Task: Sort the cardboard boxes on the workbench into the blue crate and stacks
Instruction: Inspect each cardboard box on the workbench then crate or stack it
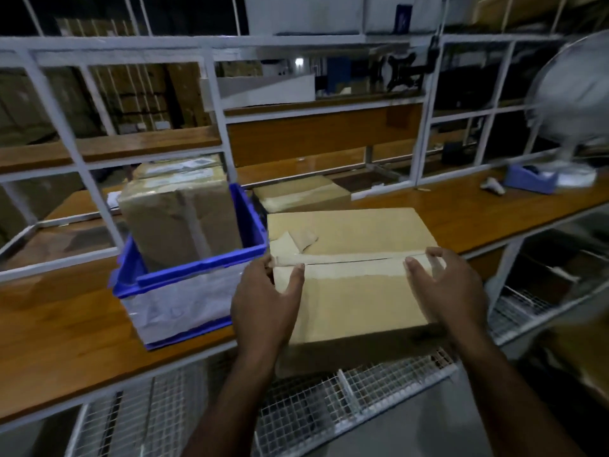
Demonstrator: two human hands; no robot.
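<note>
Nearest: a large taped cardboard box [356, 278] at the front edge of the bench [66, 324], its near end overhanging the wire-mesh rack [362, 384] below. Seam tape runs across the lid; a torn flap of tape is lifted near the left far corner.

Left hand [263, 311]: grip is on the box's left edge, thumb lying on the lid at the tape line, fingers wrapped down the side. Right hand [451, 291]: fingers spread and only loosely curved at the right edge; whether they actually bear on the cardboard, cannot tell. Reads as released, holding nothing.

Just left of the box, touching or nearly so: blue crate [184, 278] with a pale label on its front wall. One tall taped box [181, 222] stands inside, rising well above the rim. Judged: one item sorted into the crate.

Behind the large box: a flat cardboard box [300, 192] on the bench, no stack formed on it yet.

Far right: blue tape dispenser [530, 179] and a fan [573, 103].

Progress, judged: early to middle. Large box in hand unsorted; likely too big to join the crate alongside its present content, so it suits a stack.
</note>
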